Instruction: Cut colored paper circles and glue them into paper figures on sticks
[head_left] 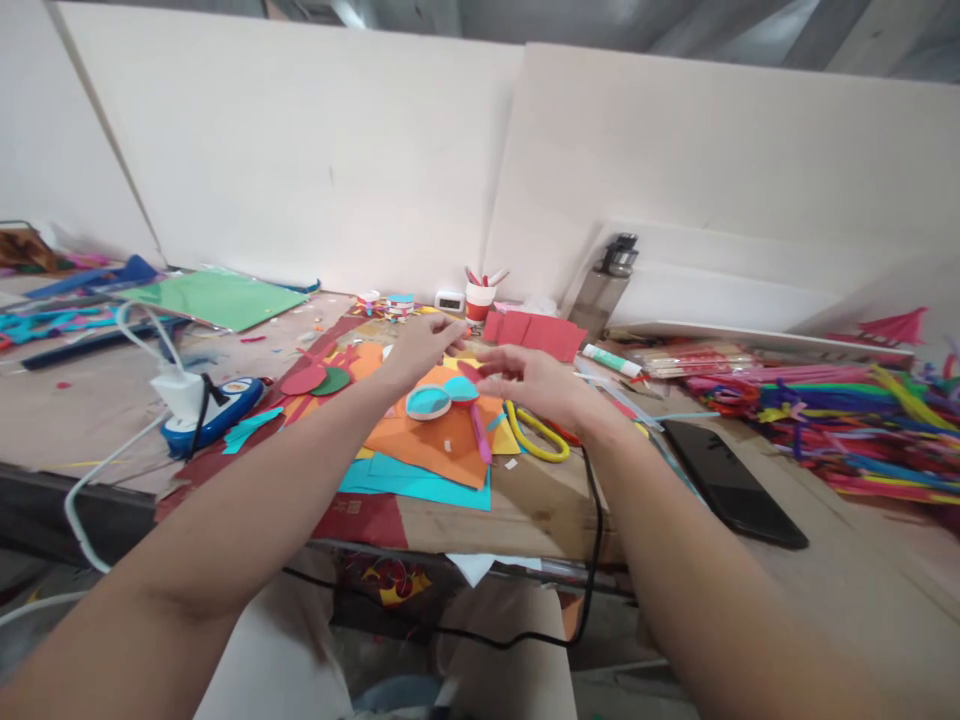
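Blue paper ovals (pixel 429 402) cut, frame centre; red sheets (pixel 534 335), right of centre, seemingly unused. Right hand (pixel 547 387): fingers parted; left hand (pixel 420 350): cannot tell.

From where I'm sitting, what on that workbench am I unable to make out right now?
All in the head view:
- Bare left hand and bare right hand: fingertips too blurred to tell whether either grips anything.
- Small white digital clock: digits too small to read.
- White-and-green plastic tube: lettering too small and blurred.
- Multicoloured fuzzy craft stems: right ends cut off by the picture's right edge.
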